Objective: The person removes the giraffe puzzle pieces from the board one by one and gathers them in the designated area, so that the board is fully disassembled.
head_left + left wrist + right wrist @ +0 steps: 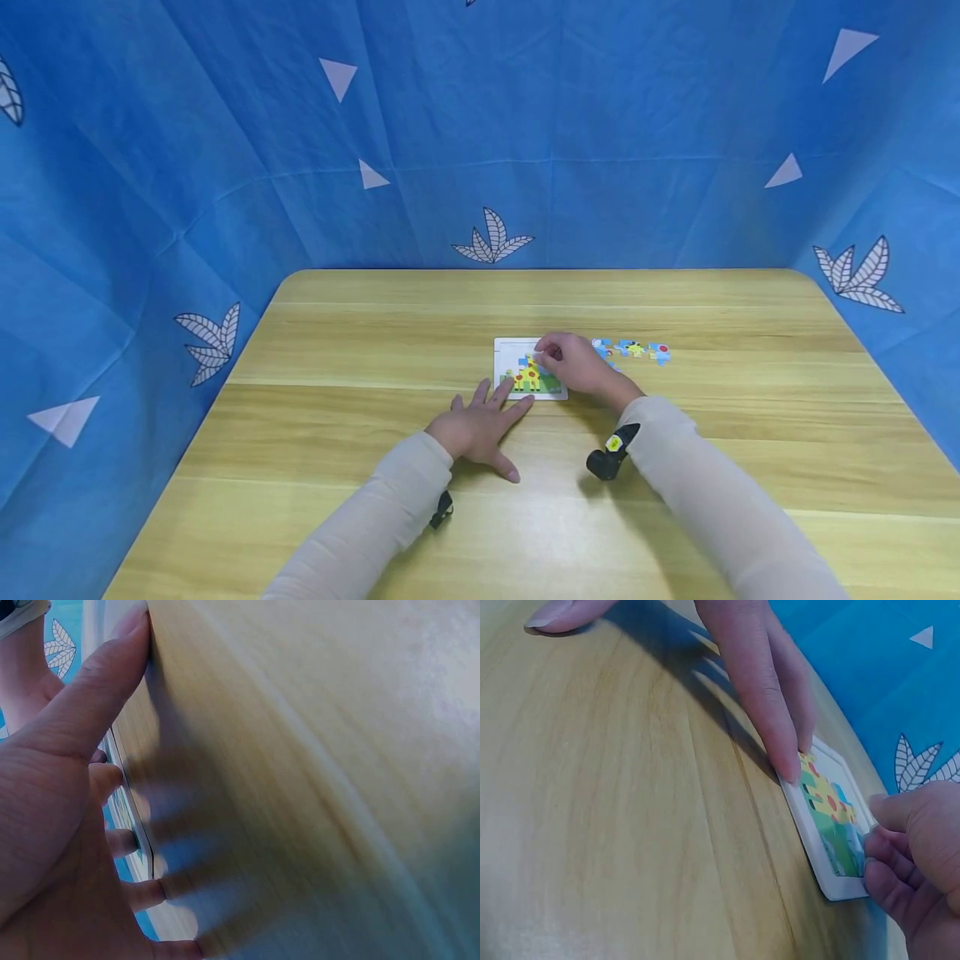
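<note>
A small jigsaw puzzle tray (498,360) with a white rim lies flat on the table. Its lower part holds joined pieces picturing a yellow giraffe with red spots (829,801) on green ground; the upper part is bare white. My left hand (476,429) is spread with straight fingers, fingertips resting on the tray's near left edge. Over the right side of the tray, my right hand (573,364) has thumb and fingers pinched together on a small pale puzzle piece (537,357), mostly hidden by the fingers. The right wrist view shows those curled fingers (889,862) close over the tray's rim.
Several loose puzzle pieces (633,349), blue with yellow and red, lie right of the tray, partly behind my right hand. The wooden table (337,350) ends at a blue cloth backdrop (450,100) with white leaves and triangles.
</note>
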{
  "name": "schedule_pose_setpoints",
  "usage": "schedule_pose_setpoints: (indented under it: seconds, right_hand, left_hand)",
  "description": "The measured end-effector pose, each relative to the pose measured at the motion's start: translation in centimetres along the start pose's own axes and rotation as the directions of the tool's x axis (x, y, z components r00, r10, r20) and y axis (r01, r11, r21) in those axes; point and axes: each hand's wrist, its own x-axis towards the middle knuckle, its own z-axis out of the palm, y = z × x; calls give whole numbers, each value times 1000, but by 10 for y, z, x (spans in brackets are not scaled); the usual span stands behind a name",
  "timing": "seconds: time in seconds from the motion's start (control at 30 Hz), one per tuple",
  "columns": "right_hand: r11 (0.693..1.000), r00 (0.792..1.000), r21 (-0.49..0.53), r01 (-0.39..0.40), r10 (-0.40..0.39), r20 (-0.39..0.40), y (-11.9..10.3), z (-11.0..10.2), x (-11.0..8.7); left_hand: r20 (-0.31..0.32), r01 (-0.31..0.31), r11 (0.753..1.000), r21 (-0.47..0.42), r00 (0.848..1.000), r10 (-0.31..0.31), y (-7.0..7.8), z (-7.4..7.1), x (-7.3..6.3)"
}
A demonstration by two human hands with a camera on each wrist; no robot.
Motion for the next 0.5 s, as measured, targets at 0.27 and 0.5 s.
schedule_pose_setpoints:
  seconds: [0.27, 0.5]
  right_hand:
    - [999, 998, -25, -26, 27, 61, -6, 1, 5]
    - [998, 996, -57, -37, 42, 78, -9, 2, 8]
  left_hand:
    - [-1, -6, 1000, 3, 1000, 6, -1, 0, 0]
    - [7, -2, 1000, -1, 1000, 2, 0, -1, 0]
